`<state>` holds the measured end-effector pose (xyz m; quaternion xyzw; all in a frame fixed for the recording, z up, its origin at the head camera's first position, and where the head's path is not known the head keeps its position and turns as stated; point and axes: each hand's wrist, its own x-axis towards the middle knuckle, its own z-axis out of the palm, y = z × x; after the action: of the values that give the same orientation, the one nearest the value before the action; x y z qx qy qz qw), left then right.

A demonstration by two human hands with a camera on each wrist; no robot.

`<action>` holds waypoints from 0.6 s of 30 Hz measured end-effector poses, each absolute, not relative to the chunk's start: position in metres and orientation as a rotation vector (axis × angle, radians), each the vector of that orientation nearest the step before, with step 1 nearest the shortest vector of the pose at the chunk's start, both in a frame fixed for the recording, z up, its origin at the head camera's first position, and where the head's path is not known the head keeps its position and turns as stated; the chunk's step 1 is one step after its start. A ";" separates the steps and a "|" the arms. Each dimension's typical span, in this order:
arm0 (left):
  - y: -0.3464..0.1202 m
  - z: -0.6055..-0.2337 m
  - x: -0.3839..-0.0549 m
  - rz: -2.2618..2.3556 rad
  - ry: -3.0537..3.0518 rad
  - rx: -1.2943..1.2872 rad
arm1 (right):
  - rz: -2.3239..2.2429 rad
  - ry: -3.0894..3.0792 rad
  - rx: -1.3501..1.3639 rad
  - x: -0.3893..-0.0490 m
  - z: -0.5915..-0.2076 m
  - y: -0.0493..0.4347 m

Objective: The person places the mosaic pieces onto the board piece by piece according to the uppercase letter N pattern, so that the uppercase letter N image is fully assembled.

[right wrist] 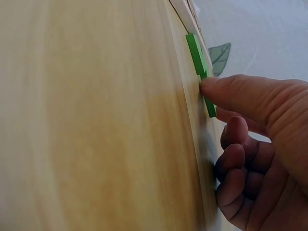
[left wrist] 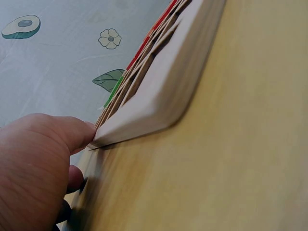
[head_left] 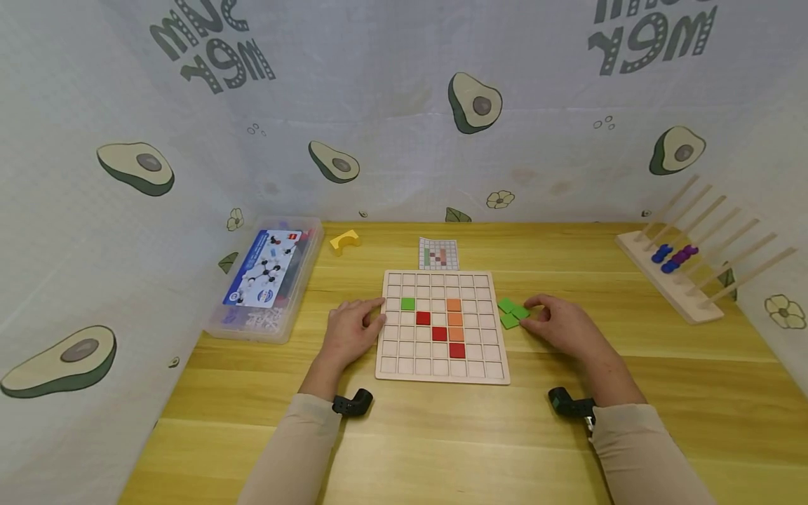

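Okay so, far left of the desk (head_left: 480, 442) there's a clear plastic case (head_left: 261, 273) with a blue label, and a little yellow arch block (head_left: 344, 242) just right of its far end. The left hand (head_left: 350, 328) sits between the case and the wooden grid board (head_left: 442, 373), thumb and finger touching the board's left edge; that grip is pretty loose, not wrapped round anything. On the board: one green tile (head_left: 408, 304) at the left, three red tiles (head_left: 440, 334) stepping diagonally toward near right, three orange tiles (head_left: 455, 319) in a column. A pattern card (head_left: 438, 254) lies right at the far edge. Just off the board's right side, loose green tiles (head_left: 507, 306) are bunched up touching each other, and the right hand (head_left: 564, 324) has its grip pinching the rightmost one. Far right is a peg rack (head_left: 665, 278) with blue and purple beads (head_left: 684, 254), well apart from that hand.
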<state>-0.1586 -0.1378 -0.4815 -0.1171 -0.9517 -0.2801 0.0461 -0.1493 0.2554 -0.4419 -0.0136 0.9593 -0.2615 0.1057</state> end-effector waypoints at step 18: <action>-0.139 -0.483 -0.159 -0.862 -2.875 -0.372 | -0.781 2.799 -0.008 -0.150 -0.438 0.253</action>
<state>-0.1587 -0.1388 -0.4833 -0.1227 -0.9489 -0.2846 0.0587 -0.1501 0.2529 -0.4385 -0.0027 0.9566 -0.2668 0.1174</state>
